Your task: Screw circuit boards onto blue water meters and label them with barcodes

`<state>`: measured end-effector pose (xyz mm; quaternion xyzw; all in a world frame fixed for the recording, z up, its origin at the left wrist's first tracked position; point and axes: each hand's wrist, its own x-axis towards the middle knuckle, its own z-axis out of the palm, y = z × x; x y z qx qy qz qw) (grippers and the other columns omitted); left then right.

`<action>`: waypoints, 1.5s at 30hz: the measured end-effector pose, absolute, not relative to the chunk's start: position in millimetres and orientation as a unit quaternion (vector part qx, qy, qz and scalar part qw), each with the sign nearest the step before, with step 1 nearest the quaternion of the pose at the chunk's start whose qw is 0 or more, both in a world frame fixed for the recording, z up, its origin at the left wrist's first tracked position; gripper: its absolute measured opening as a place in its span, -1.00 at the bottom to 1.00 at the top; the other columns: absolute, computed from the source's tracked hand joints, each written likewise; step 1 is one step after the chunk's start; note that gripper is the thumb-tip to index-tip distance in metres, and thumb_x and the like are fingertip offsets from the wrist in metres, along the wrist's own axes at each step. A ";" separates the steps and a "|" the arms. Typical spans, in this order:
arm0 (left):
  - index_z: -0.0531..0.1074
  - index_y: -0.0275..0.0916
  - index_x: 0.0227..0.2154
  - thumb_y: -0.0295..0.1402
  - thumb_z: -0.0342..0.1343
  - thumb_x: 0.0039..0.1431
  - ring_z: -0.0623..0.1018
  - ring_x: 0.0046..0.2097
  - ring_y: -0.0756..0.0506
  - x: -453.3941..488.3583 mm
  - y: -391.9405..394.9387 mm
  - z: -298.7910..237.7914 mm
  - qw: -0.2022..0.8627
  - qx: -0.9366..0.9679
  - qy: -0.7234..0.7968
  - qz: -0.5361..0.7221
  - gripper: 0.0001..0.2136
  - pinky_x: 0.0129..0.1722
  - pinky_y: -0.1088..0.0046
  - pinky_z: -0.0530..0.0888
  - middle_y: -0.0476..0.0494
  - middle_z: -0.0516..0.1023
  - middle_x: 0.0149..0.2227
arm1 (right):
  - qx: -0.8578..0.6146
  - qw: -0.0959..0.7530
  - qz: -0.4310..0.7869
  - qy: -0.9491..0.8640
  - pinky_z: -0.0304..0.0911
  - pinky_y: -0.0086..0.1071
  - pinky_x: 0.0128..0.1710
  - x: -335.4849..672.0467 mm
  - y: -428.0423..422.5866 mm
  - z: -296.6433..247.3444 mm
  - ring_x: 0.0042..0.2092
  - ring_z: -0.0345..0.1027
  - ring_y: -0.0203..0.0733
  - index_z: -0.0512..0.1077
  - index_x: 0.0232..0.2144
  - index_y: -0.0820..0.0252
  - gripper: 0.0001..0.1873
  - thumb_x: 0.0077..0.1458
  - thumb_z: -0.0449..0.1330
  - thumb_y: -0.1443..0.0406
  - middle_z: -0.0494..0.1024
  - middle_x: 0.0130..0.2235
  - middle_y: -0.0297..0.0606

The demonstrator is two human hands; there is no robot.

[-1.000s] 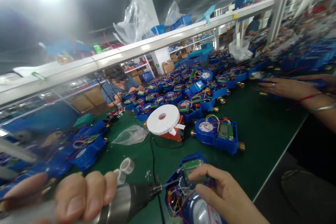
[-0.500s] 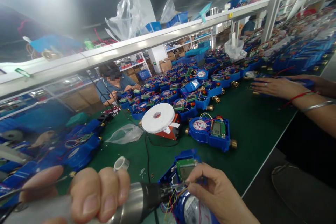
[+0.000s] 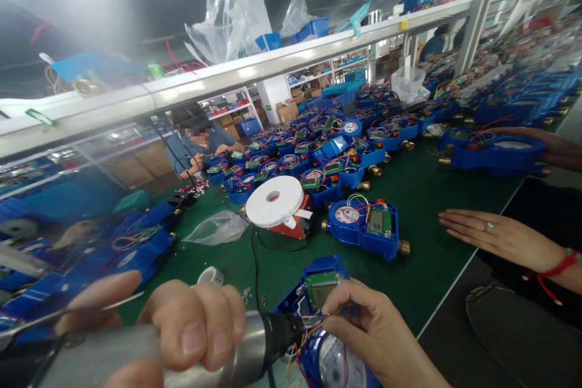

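My left hand (image 3: 195, 321) is closed around a silver power screwdriver (image 3: 254, 339) with a black nose. One finger lies along a thin metal lever on the tool. The nose points right, into an opened blue water meter (image 3: 325, 267) at the bottom centre. My right hand (image 3: 364, 321) is closed in a pinch right at the tool's tip; what sits between finger and thumb is too small to make out. Around the tip run loose coloured wires (image 3: 293, 354). A green circuit board with a display (image 3: 321, 285) lies in the meter housing, just beyond my fingertips.
Another wired blue meter (image 3: 364, 227) lies behind, near a white tape roll (image 3: 274, 201) on a red box. Rows of meters fill the back. A clear bag (image 3: 218, 227) and a black cable lie left. At right, a co-worker's hand (image 3: 504, 239) is near another meter (image 3: 498, 154).
My left hand and the screwdriver have shifted slightly right, toward my right hand. My right hand stays pinched in place. The co-worker's nearer hand has left its meter and moved toward the table edge.
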<state>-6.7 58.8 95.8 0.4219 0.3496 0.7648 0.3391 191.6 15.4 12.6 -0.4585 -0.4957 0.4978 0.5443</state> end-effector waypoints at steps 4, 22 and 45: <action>0.47 0.31 -0.18 0.05 0.28 -0.39 0.23 -0.67 -0.09 1.5 54.9 95.5 0.314 0.456 0.316 0.770 -0.47 -0.71 0.30 0.12 0.01 0.22 -0.76 | -0.394 0.566 0.544 -0.478 0.35 -0.30 -0.11 193.0 12.8 11.0 -0.10 0.43 -0.09 0.52 -0.14 0.04 -0.72 0.05 0.32 0.22 0.54 -0.13 -0.26; 0.40 -0.04 -0.24 -0.20 0.33 -0.01 0.27 -0.67 0.04 76.2 20.3 123.9 0.353 0.444 0.194 0.800 -0.71 -0.69 0.43 0.34 0.14 0.36 -0.64 | -0.275 0.592 0.682 -0.329 0.18 -0.11 0.13 202.8 7.0 2.9 0.09 0.36 -0.06 -0.04 0.30 -0.16 -0.33 0.25 0.12 0.30 0.40 0.12 -0.22; 0.24 0.06 0.06 -0.35 0.21 0.16 0.40 -0.56 0.02 74.1 16.2 109.0 0.358 0.541 0.156 0.744 -0.57 -0.54 0.42 0.41 0.13 0.42 -0.54 | -0.405 0.540 0.549 -0.493 -0.05 -0.20 0.33 197.3 9.3 5.2 0.40 -0.27 -0.09 -0.13 0.38 0.21 -0.13 0.22 0.08 -0.06 0.02 0.38 -0.15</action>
